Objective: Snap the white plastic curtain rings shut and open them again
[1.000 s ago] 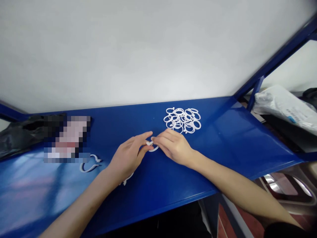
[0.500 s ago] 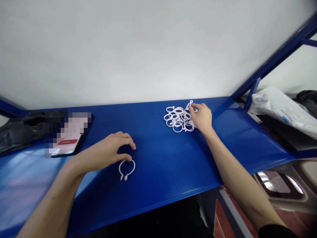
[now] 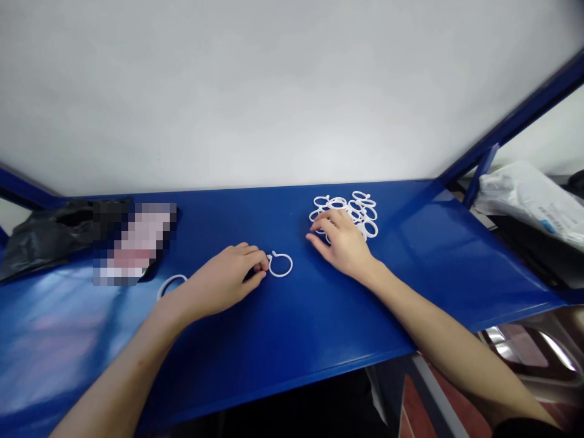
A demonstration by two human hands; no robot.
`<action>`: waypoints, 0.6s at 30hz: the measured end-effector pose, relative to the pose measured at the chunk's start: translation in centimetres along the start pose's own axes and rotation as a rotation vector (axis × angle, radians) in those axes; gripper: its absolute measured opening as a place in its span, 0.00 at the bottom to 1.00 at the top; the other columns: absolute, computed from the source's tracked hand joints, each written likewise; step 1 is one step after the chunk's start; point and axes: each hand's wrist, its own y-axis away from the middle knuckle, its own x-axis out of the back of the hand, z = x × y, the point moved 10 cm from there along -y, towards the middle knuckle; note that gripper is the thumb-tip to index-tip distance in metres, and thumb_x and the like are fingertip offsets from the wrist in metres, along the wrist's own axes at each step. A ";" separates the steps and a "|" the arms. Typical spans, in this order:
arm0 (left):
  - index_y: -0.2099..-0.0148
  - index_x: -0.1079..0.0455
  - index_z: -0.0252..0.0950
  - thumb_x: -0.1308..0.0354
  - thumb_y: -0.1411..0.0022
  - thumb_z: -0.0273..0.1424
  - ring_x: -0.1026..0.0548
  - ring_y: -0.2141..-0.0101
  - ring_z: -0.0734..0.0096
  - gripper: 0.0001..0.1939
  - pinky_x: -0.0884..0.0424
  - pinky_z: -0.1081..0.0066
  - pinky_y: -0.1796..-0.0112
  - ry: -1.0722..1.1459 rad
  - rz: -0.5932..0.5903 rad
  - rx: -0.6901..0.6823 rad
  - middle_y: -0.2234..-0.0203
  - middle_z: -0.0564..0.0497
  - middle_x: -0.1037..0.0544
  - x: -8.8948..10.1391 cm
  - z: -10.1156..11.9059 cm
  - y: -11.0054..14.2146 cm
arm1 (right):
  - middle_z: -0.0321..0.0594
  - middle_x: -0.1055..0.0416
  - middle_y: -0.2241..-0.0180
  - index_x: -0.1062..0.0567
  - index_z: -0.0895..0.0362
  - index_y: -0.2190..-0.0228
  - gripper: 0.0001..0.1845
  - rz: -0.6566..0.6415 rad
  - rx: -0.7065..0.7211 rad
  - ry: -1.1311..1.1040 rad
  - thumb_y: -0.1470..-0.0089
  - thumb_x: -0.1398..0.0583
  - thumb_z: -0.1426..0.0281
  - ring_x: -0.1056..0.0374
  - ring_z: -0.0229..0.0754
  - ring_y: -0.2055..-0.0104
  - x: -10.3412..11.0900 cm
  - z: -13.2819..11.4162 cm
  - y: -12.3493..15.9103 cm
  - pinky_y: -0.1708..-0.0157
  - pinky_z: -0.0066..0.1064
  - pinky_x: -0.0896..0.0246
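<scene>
Curled fingers of my left hand (image 3: 228, 277) meet the knobbed end of a thin white plastic ring (image 3: 281, 275), pinching it at its left side. The ring lies at the middle of the blue tabletop. Another white ring (image 3: 171, 278) rests behind my left wrist, partly hidden by it. My right hand (image 3: 342, 243) is open, fingers apart, over the front left part of a pile of white rings (image 3: 371, 229). It covers some of them, and no ring shows between its fingers.
A phone (image 3: 146, 243), partly pixelated, lies at the left beside a black plastic bag (image 3: 45, 237). White wall stands behind the blue table (image 3: 274, 328). Past the right edge are a blue frame bar (image 3: 481, 176) and a clear plastic package (image 3: 533, 201).
My right hand has come left and nearer from the pile's far right side. A ring now lies mid-table at my left fingers, which moved right. The first ring is farther left.
</scene>
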 end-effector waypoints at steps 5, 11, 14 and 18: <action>0.64 0.30 0.40 0.50 0.31 0.34 0.28 0.64 0.63 0.10 0.34 0.63 0.60 -0.027 0.037 0.038 0.69 0.51 0.24 -0.1 0.4 -0.5 | 0.54 0.37 0.38 0.27 0.56 0.68 0.05 -0.052 0.093 -0.019 0.39 0.42 0.72 0.43 0.62 0.34 0.0 -2.7 0.2 0.42 0.61 0.36; 0.62 0.28 0.41 0.47 0.30 0.37 0.28 0.65 0.64 0.09 0.34 0.64 0.61 -0.020 0.061 0.060 0.69 0.52 0.24 -0.2 0.0 -0.5 | 0.41 0.49 0.29 0.28 0.54 0.71 0.07 0.014 0.077 -0.013 0.42 0.42 0.76 0.63 0.67 0.26 1.5 -2.8 -0.1 0.34 0.73 0.54; 0.61 0.28 0.41 0.46 0.30 0.40 0.27 0.65 0.64 0.11 0.34 0.63 0.60 -0.024 0.084 0.071 0.69 0.52 0.23 -0.3 -0.2 -0.5 | 0.36 0.49 0.29 0.27 0.53 0.71 0.08 0.040 0.060 -0.018 0.42 0.41 0.76 0.66 0.68 0.26 2.1 -3.1 -0.3 0.35 0.78 0.61; 0.60 0.28 0.41 0.44 0.31 0.41 0.27 0.64 0.62 0.10 0.37 0.63 0.62 -0.091 0.127 0.110 0.70 0.52 0.22 -0.3 -0.2 -0.8 | 0.34 0.49 0.30 0.25 0.52 0.68 0.07 0.067 0.031 -0.050 0.44 0.40 0.77 0.68 0.68 0.26 2.6 -3.2 -0.4 0.35 0.80 0.67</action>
